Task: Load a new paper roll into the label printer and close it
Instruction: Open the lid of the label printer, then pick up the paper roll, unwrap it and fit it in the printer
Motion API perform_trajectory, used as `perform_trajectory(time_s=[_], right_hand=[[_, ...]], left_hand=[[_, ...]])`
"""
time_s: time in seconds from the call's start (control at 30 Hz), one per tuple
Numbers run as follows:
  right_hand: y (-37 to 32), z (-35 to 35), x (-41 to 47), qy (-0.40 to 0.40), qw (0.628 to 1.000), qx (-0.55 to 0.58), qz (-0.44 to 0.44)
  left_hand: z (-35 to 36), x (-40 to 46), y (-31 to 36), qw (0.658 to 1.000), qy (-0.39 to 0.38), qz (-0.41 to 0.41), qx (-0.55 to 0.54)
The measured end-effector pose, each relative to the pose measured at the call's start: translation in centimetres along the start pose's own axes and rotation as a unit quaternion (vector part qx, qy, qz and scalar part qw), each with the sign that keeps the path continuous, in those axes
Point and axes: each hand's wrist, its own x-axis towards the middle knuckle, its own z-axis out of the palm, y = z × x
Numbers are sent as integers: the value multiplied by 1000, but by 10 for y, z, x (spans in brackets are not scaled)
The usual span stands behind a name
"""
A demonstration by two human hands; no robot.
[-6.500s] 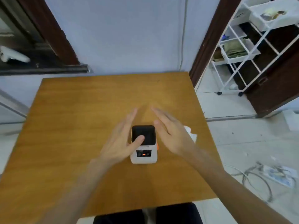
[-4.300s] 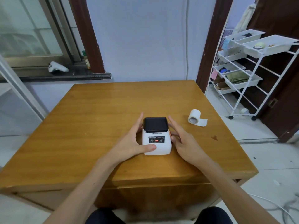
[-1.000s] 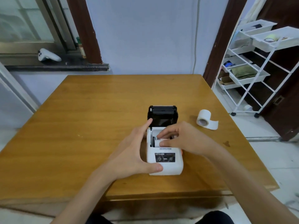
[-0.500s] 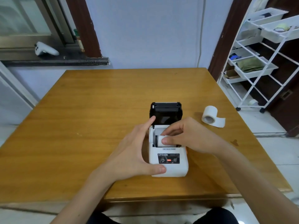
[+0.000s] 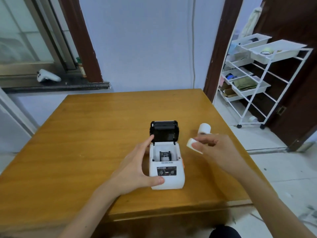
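Note:
The white label printer [image 5: 167,170] sits on the wooden table [image 5: 85,143] with its black lid [image 5: 164,131] tilted up and back. Its paper bay [image 5: 165,154] holds no roll; a small black part shows inside. My left hand [image 5: 137,166] grips the printer's left side, thumb on the front corner. My right hand [image 5: 215,148], to the right of the printer, holds a small white roll core [image 5: 193,144] above the table. A fuller white paper roll [image 5: 204,128] lies on the table just behind that hand.
The table's right edge runs close behind my right hand. A white wire rack [image 5: 253,79] with trays stands past it in a doorway. A white game controller [image 5: 48,76] rests on the window sill at the left.
The lid was opened since the first frames. My right hand has lifted the small white roll core out of the paper bay and moved it to the right. My left hand stays on the printer.

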Motion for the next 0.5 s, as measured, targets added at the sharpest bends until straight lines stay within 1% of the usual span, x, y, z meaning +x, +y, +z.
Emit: perform_trajectory(time_s=[0.07, 0.13, 0.23, 0.3, 0.5], right_hand=[[16, -14, -5, 29, 996, -88, 14], [28, -25, -7, 48, 992, -118, 24], [41, -33, -8, 30, 986, -163, 30], [45, -35, -9, 17, 983, -182, 31], [50, -39, -7, 14, 981, -192, 21]], left_hand=[[0, 0, 1, 1000, 4, -1, -1], [0, -1, 2, 1000, 11, 0, 2], [1, -2, 5, 1000, 18, -3, 0], [1, -2, 6, 1000, 19, -6, 2], [1, -5, 10, 1000, 20, -7, -3]])
